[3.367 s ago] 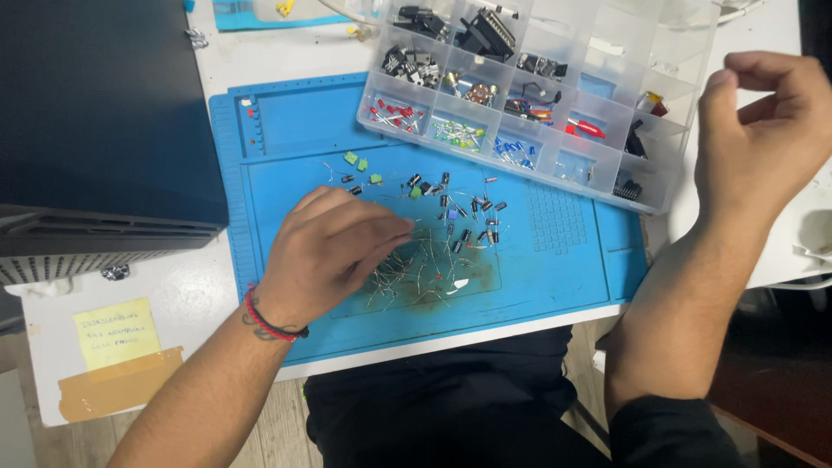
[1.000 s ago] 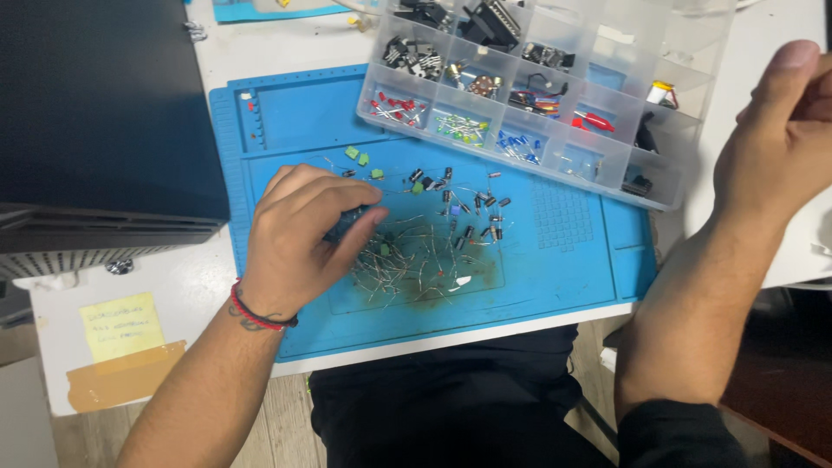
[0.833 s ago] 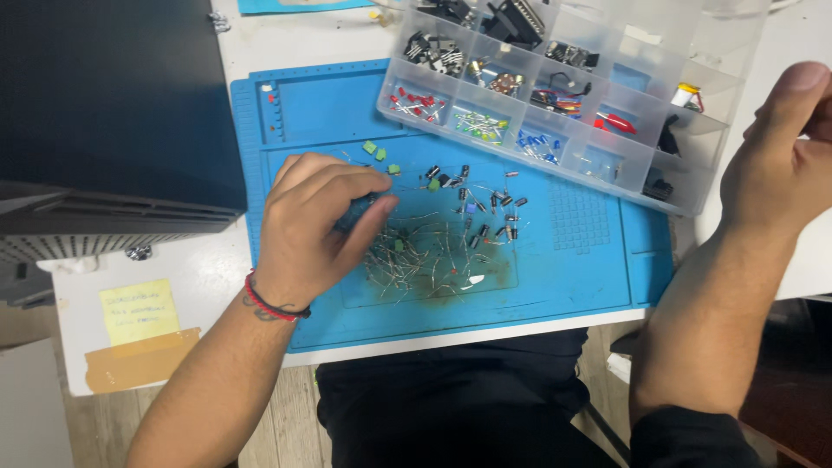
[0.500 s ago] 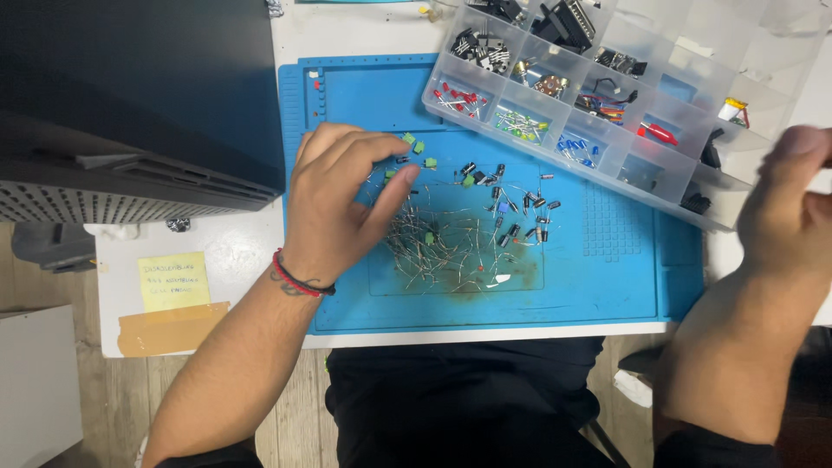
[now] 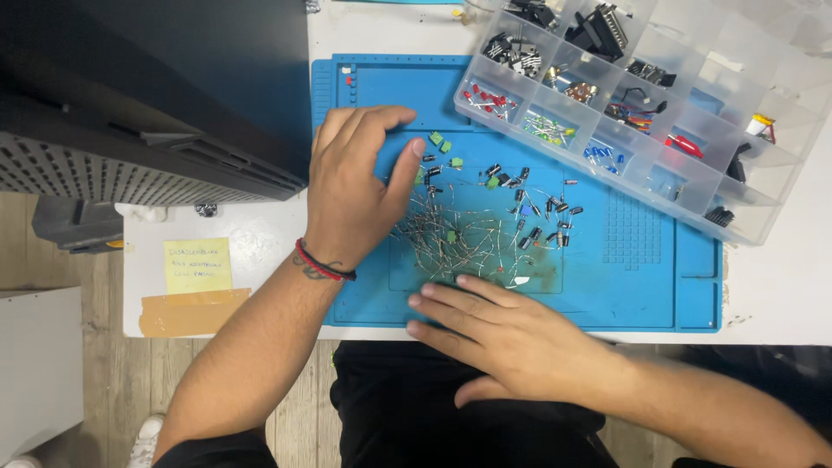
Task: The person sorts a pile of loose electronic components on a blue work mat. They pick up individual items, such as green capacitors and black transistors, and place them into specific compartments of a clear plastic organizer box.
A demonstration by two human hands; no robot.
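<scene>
A blue work mat (image 5: 633, 286) lies on the white table and carries a scattered pile of small electronic parts (image 5: 472, 225): thin wire-legged pieces, dark cylinders and green blocks. My left hand (image 5: 355, 186) rests palm down on the mat's left side, fingers curved and apart, thumb beside the pile; I see nothing held in it. My right hand (image 5: 503, 334) lies flat at the mat's front edge, fingers spread and pointing left, its fingertips touching the pile's near rim.
A clear compartment box (image 5: 693, 104) with sorted parts sits tilted over the mat's back right corner. A large black case (image 5: 147, 95) fills the left. A yellow note (image 5: 198, 265) and brown tape (image 5: 191, 314) are stuck on the table's front left.
My right hand came down from the far right and now lies flat at the mat's front edge. My left hand opened and slid toward the mat's back left. The view shifted left.
</scene>
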